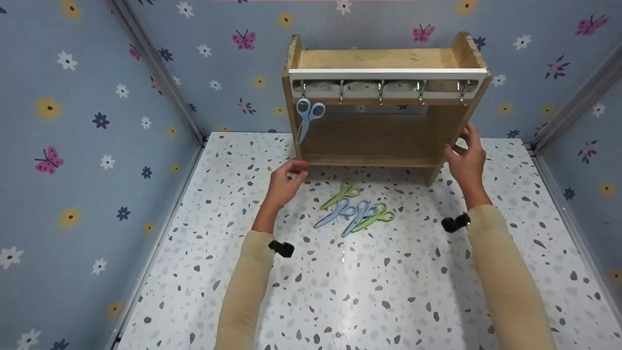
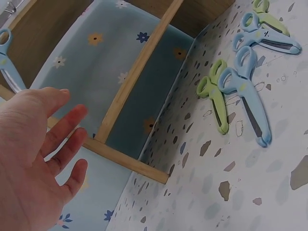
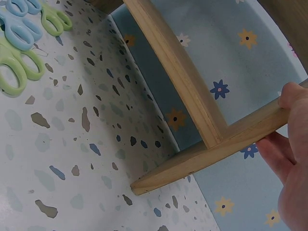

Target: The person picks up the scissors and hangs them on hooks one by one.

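Note:
A wooden shelf rack (image 1: 369,161) stands against the back wall, with a row of metal hooks (image 1: 381,92) along its white front rail. Blue scissors (image 1: 306,116) hang from the leftmost hook. At the rack's right side panel (image 3: 207,156), my right hand (image 1: 467,158) grips the edge between thumb and fingers. My left hand (image 1: 287,181) is by the lower left side panel (image 2: 130,161), its fingers loosely bent with nothing between them. In front of the rack lie two pairs of green scissors (image 2: 219,103) and two pairs of blue scissors (image 2: 255,108), partly overlapping.
Everything stands on a white speckled tabletop (image 1: 388,291). Blue flowered walls enclose it at the back (image 1: 223,63), on the left (image 1: 87,189) and on the right (image 1: 597,160). The rack's top shelf (image 1: 376,58) has raised side ends.

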### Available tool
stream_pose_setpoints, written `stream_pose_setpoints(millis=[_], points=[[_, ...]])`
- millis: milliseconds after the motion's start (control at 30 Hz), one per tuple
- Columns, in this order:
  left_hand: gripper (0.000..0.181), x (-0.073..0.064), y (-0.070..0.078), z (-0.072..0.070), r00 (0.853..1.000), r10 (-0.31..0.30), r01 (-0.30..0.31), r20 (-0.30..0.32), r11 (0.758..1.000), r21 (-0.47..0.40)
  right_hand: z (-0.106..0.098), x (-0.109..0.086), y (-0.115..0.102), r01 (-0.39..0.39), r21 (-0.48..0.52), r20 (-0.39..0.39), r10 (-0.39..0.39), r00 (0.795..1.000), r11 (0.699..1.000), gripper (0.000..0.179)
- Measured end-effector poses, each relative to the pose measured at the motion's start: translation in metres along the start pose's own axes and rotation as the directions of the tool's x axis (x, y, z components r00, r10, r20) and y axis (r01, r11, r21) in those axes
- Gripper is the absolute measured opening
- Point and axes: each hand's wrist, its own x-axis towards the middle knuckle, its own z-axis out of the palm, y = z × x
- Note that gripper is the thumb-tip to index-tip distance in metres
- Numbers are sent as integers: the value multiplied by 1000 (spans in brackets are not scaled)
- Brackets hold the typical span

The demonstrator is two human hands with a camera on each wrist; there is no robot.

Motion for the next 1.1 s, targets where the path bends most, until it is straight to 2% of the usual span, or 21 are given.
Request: stream_pose_setpoints(millis=[433, 633, 900, 1100], points=[[29, -1, 0, 7, 1000, 11, -11, 19, 1000, -14, 0, 1, 1, -22, 11, 13, 22, 1000, 1000, 74], [30, -2, -1, 12, 998, 40, -39, 43, 999, -13, 0, 0, 1, 1, 17, 11, -1, 1000, 1000, 73], [36, -4, -5, 21, 995, 32, -37, 94, 998, 53, -1, -1, 0, 0, 19, 8, 0, 1000, 1000, 73], [41, -4, -8, 26, 988, 56, -71, 143, 992, 101, 0, 0, 1, -3, 12, 3, 3, 1000, 1000, 73]])
